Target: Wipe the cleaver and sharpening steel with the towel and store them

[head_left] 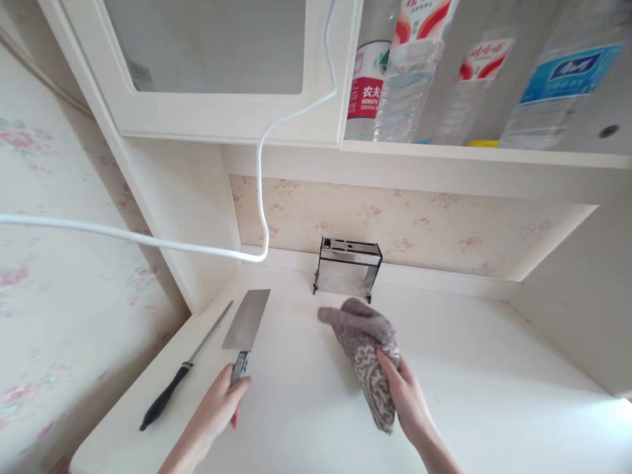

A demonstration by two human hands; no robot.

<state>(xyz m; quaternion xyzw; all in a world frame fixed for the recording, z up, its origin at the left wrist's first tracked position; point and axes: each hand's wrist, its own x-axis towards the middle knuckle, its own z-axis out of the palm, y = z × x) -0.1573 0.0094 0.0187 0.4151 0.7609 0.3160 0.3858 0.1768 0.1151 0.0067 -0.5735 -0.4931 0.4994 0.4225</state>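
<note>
My left hand (224, 398) is closed around the handle of a cleaver (248, 321), whose broad metal blade points away from me over the white tabletop. Just left of it, a honing steel (170, 390) with a black handle lies on the surface. In my right hand (405, 398) is a bunched grey-brown patterned cloth (372, 349), pinched between thumb and fingers. Part of the cloth hangs down beside the palm. Behind the cloth stands a knife rack (348, 263) with a slotted black and silver top and clear sides, near the back wall.
A white cable (197, 247) hangs across the view in front of the cabinet door (217, 115). Several plastic bottles (409, 82) stand on the upper shelf at right. The white tabletop (474, 388) runs beneath the cabinet, with side panels at both ends.
</note>
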